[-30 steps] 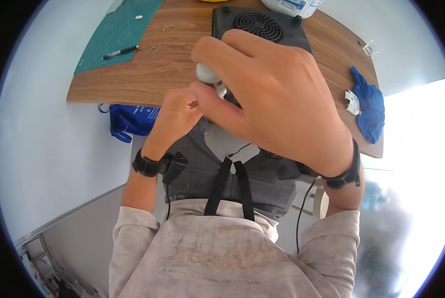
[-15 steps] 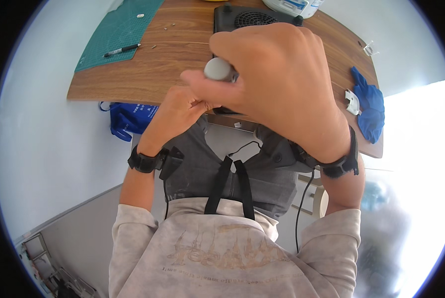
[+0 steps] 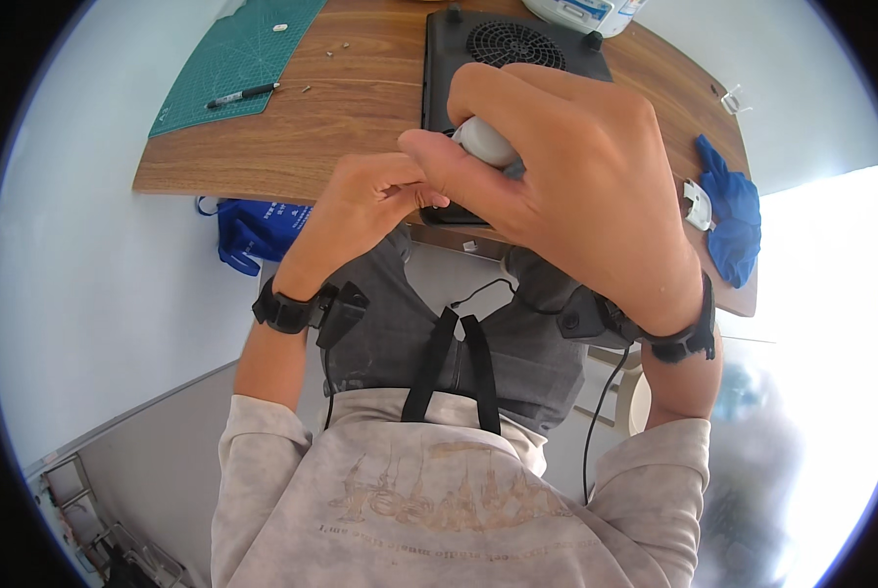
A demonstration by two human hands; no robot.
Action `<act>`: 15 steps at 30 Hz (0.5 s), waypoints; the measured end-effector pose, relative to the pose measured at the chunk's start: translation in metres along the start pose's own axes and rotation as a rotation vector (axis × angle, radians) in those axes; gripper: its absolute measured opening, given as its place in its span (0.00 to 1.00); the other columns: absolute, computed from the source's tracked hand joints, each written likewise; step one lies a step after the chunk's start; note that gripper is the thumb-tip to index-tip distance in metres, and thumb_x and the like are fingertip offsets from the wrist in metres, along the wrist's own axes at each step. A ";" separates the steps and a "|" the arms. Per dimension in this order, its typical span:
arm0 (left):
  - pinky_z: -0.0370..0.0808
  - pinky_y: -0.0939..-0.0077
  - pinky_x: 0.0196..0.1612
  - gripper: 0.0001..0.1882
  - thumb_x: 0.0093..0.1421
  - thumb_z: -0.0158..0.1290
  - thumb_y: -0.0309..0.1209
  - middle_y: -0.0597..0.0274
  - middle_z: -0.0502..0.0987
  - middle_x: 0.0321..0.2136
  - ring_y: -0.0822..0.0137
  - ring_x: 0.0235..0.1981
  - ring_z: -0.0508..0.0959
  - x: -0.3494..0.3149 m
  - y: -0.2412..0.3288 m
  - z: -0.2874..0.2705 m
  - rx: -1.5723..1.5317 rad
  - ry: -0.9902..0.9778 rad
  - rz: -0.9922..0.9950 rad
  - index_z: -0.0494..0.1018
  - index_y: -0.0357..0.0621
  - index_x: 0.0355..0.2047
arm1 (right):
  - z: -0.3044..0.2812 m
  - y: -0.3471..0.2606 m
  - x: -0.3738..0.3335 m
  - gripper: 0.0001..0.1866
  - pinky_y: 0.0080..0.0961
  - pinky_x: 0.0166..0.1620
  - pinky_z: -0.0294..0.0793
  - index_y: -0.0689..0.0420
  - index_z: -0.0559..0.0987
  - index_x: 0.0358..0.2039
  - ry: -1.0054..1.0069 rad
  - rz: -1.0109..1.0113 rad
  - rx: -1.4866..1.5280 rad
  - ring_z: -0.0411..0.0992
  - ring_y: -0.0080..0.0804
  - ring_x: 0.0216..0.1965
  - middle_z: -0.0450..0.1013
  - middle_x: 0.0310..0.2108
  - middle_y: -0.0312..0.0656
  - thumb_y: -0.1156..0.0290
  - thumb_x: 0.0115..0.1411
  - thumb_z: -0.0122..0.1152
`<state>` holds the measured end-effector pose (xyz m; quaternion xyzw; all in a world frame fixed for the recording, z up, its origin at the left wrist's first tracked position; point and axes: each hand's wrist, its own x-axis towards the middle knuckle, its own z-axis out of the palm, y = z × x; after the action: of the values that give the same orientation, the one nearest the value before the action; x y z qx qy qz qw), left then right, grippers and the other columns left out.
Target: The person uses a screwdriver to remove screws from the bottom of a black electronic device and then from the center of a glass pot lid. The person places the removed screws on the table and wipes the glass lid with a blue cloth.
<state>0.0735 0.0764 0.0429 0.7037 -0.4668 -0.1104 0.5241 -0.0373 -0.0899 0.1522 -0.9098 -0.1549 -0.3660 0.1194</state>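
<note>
A black flat appliance with a round fan grille and small feet lies on the wooden table, its underside up. Over its near part, my right hand is closed round a grey cylindrical handle like a screwdriver's. Only the handle's rounded top shows; its lower end is hidden by my fingers. Beside it, my left hand is closed, thumb and fingers pinched together at the appliance's near left corner. What those fingertips hold, if anything, cannot be made out.
Small screw-like pieces lie left of the appliance. A green cutting mat carries a black pen. At the right are a blue cloth and a white plastic piece. A white container stands behind; a blue bag hangs below the table's edge.
My right hand and the handle have shifted right and slightly down, uncovering more of the appliance. My left hand has moved a little right and up, still pinched.
</note>
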 end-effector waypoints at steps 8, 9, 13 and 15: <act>0.76 0.78 0.35 0.06 0.63 0.58 0.25 0.59 0.84 0.29 0.71 0.29 0.81 -0.001 0.004 0.003 -0.024 0.010 -0.056 0.80 0.34 0.36 | 0.001 0.001 -0.004 0.13 0.26 0.21 0.66 0.57 0.77 0.25 -0.047 0.018 0.011 0.69 0.32 0.18 0.70 0.17 0.37 0.65 0.52 0.74; 0.76 0.78 0.34 0.06 0.62 0.58 0.25 0.60 0.84 0.28 0.71 0.29 0.80 -0.002 0.004 0.003 -0.003 0.008 -0.075 0.80 0.34 0.36 | 0.001 0.001 -0.005 0.13 0.25 0.21 0.67 0.57 0.77 0.25 -0.047 0.015 0.014 0.70 0.32 0.18 0.70 0.17 0.37 0.66 0.52 0.74; 0.77 0.77 0.35 0.06 0.61 0.58 0.24 0.61 0.83 0.28 0.71 0.29 0.80 -0.003 0.008 0.000 0.051 -0.019 -0.166 0.80 0.35 0.37 | 0.002 0.001 -0.005 0.13 0.26 0.21 0.67 0.57 0.78 0.26 0.003 -0.028 0.098 0.70 0.32 0.18 0.70 0.19 0.37 0.66 0.50 0.75; 0.77 0.77 0.35 0.06 0.60 0.58 0.23 0.61 0.82 0.27 0.71 0.29 0.80 -0.003 0.007 0.001 0.029 -0.004 -0.165 0.80 0.35 0.37 | 0.003 0.000 -0.006 0.13 0.26 0.21 0.67 0.57 0.78 0.26 -0.002 -0.012 0.115 0.70 0.32 0.19 0.70 0.20 0.37 0.66 0.50 0.75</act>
<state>0.0671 0.0776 0.0476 0.7471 -0.4096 -0.1479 0.5022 -0.0394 -0.0899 0.1456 -0.9009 -0.1813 -0.3562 0.1693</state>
